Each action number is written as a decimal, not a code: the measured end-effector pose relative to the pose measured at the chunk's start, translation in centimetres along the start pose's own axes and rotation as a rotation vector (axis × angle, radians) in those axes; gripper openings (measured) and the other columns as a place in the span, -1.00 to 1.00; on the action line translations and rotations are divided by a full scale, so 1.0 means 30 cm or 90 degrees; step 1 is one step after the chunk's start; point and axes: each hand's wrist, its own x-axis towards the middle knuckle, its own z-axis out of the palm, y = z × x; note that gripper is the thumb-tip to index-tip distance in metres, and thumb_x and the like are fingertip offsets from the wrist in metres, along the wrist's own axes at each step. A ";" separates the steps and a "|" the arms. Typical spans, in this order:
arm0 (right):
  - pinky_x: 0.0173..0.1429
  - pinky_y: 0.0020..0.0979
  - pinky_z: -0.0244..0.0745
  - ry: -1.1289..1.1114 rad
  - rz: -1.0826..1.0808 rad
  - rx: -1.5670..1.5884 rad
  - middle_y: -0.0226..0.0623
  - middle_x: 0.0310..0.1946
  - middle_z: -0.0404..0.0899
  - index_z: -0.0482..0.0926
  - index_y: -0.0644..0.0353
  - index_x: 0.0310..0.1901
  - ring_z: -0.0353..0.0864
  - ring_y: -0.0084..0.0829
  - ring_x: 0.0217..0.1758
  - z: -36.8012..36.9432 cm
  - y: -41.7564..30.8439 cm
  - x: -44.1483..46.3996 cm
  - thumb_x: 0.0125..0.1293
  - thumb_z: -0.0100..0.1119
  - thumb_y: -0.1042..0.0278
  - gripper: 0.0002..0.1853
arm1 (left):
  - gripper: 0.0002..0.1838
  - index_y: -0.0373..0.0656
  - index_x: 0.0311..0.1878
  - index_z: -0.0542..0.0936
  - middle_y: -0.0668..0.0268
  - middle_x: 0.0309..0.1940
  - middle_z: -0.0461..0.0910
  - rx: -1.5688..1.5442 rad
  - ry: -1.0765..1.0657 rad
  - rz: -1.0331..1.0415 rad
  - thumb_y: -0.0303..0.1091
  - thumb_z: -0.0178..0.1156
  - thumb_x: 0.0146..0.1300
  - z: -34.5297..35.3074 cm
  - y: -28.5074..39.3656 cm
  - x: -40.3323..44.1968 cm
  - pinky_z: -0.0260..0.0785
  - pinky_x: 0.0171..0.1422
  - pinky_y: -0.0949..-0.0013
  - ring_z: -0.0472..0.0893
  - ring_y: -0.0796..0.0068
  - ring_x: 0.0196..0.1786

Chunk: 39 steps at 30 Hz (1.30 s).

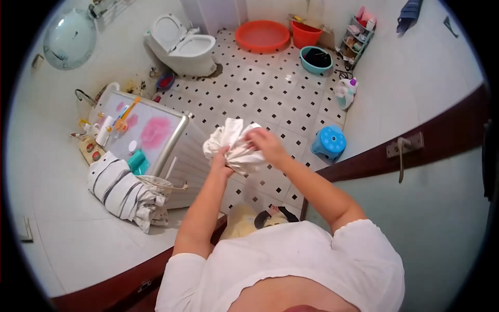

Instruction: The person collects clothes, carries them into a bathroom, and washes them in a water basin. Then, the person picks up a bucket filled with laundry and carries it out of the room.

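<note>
A bunched white cloth (240, 153) is held up in front of me, above the tiled floor. My left hand (222, 160) is closed around its lower left side, thumb on top. On the right side of the cloth, my right hand (265, 144) has its fingers bent against the folds, gripping them. The cloth is gathered and crumpled, so its full shape cannot be made out.
To the left stands a washing-machine-like unit with a pink-patterned top (156, 132), bottles and a striped cloth bundle (122, 190). A toilet (184, 49), red tub (262, 36), teal basin (316, 60) and blue stool (329, 141) are farther off. A door (410, 208) stands at right.
</note>
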 end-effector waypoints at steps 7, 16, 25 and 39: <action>-0.40 -0.51 0.39 0.228 0.182 -0.134 -0.34 -0.42 0.50 0.46 0.27 -0.25 0.50 -0.55 -0.47 -0.598 0.230 0.174 0.23 -0.02 0.31 -0.80 | -0.57 -0.29 0.09 0.35 0.04 0.01 0.44 -0.043 0.053 0.018 -0.29 0.00 0.18 0.138 0.205 0.284 0.28 0.17 -0.05 0.45 0.05 0.05; -0.58 -0.47 0.33 0.385 0.506 -0.274 -0.27 -0.61 0.46 0.43 0.27 -0.42 0.47 -0.46 -0.62 -1.029 0.456 0.058 0.22 -0.13 0.34 -0.81 | -0.53 -0.31 0.14 0.27 -0.01 0.06 0.38 -0.076 -0.021 -0.024 -0.37 0.02 0.15 0.381 0.535 0.770 0.29 0.16 -0.08 0.43 -0.01 0.08; -0.54 -0.47 0.36 0.443 0.618 -0.057 -0.28 -0.46 0.50 0.44 0.24 -0.27 0.50 -0.45 -0.51 -1.014 0.421 0.190 0.23 -0.05 0.31 -0.82 | -0.60 -0.31 0.08 0.37 0.05 0.07 0.41 -0.053 0.027 -0.045 -0.30 -0.04 0.21 0.735 0.748 1.179 0.24 0.21 0.00 0.42 0.05 0.11; -0.47 -0.42 0.43 0.466 0.518 -0.066 -0.30 -0.48 0.54 0.45 0.20 -0.25 0.53 -0.43 -0.51 -1.679 0.198 1.072 0.23 0.00 0.21 -0.78 | -0.58 -0.24 0.08 0.41 0.15 0.05 0.46 0.034 0.085 -0.019 -0.25 0.00 0.17 1.382 1.101 1.931 0.23 0.21 0.06 0.44 0.15 0.10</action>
